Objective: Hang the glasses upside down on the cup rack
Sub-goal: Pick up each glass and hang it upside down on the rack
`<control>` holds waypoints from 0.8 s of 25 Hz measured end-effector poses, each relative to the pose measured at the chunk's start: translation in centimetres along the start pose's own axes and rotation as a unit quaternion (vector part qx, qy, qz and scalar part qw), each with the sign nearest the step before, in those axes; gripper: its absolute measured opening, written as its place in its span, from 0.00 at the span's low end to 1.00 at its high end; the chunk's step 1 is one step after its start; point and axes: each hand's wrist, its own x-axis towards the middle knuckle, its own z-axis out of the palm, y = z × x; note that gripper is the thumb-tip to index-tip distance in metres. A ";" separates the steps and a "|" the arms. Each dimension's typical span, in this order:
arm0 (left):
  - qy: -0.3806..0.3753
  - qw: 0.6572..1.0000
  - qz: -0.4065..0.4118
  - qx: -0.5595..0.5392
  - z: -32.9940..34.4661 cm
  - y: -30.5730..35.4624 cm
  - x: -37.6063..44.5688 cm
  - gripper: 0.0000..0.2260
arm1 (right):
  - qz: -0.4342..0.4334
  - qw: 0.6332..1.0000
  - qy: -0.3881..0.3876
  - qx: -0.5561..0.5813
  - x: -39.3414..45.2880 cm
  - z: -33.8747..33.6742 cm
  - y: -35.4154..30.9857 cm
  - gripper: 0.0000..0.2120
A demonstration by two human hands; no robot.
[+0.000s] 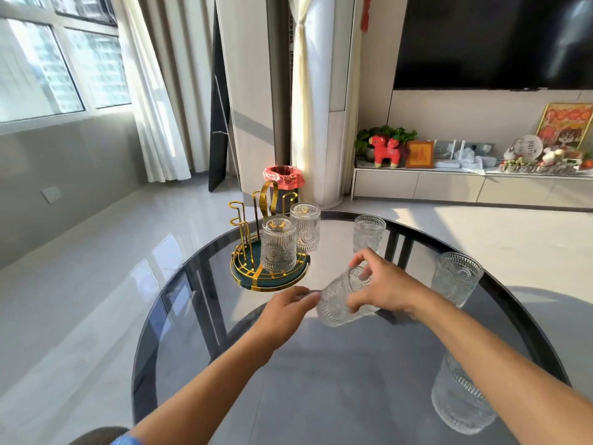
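Fingers [361, 303] of your right hand [385, 289] grasp the tilted glass [337, 300] above the bench [321, 364], left hand [285, 305] touching its base, apparently for inversion, with the cup rack [268, 248] at 11 o'clock holding two inverted glasses.

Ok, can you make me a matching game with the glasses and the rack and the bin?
Things:
1. glass in the hands
2. front glass on the cup rack
3. cup rack
4. bin bag

States:
A. pink
B. tilted, held above the table
C. gold posts, dark green tray
D. hung upside down

Pairs: 1-B, 2-D, 3-C, 4-A
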 end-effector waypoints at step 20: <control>0.293 0.904 0.309 0.021 -17.7 0.8 6.3 0.28 | -0.204 0.952 0.100 -0.206 13.9 2.0 -15.7 0.19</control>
